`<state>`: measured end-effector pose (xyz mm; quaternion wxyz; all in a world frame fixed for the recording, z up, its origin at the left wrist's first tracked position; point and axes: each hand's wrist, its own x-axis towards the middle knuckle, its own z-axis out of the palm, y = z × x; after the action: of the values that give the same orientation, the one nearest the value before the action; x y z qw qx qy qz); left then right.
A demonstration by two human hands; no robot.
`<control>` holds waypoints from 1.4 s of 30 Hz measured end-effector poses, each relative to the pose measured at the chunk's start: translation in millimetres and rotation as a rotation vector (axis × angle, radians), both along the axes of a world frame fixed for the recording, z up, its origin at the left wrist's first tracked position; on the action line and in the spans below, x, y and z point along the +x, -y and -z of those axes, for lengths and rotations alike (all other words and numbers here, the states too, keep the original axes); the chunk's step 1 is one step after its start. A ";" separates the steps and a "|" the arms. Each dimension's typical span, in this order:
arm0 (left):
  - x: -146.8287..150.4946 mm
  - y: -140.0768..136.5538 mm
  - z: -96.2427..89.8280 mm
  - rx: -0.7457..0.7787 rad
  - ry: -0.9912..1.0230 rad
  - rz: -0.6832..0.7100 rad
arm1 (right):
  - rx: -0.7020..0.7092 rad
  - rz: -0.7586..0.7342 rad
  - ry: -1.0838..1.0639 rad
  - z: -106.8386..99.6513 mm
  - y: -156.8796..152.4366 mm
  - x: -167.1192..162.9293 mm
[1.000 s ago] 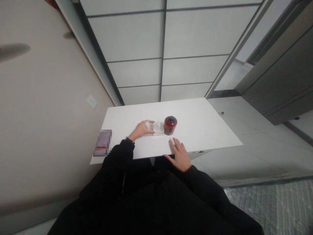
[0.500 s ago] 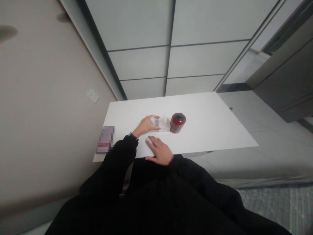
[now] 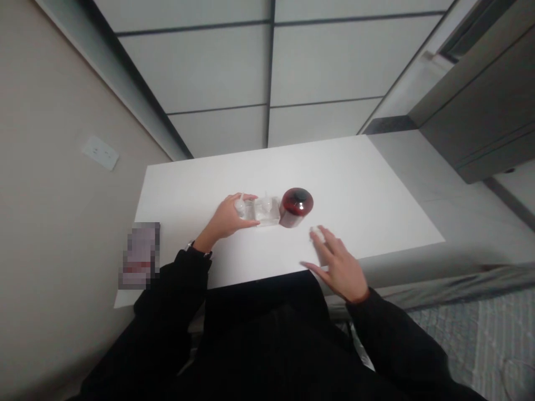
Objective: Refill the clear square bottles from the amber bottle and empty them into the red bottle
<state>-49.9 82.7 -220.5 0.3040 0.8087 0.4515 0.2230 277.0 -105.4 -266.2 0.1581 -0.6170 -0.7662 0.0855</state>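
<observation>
My left hand (image 3: 229,217) is wrapped round the left end of a clear two-part container (image 3: 267,213) with whitish knobs on top, standing on the white table (image 3: 359,189). Right beside the container's right end is a dark red jar (image 3: 296,207) with a black centre on its lid. My right hand (image 3: 340,267) is at the table's front edge, right of the jar. Its fingertips press a small white wad (image 3: 316,231), perhaps tissue or cloth, onto the tabletop, thumb held apart. The fingers hide part of the wad.
A blurred-out purplish item (image 3: 140,253) lies at the table's left end. The wall with a socket (image 3: 101,152) rises on the left. Panelled sliding doors (image 3: 217,78) stand behind the table, and a grey cabinet (image 3: 476,100) is at the right.
My right hand has slid rightward along the table's front with the white wad, from below the container to right of the jar. The left hand keeps its grip; the view has shifted.
</observation>
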 end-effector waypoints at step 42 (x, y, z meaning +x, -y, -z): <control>8.6 5.4 -26.6 -0.056 -0.101 -0.024 | -0.042 -0.261 -0.105 -13.5 0.7 -43.2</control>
<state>-41.3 77.2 -193.9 0.3008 0.8046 0.4820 0.1728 233.9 -106.1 -252.6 0.1726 -0.5099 -0.8287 0.1533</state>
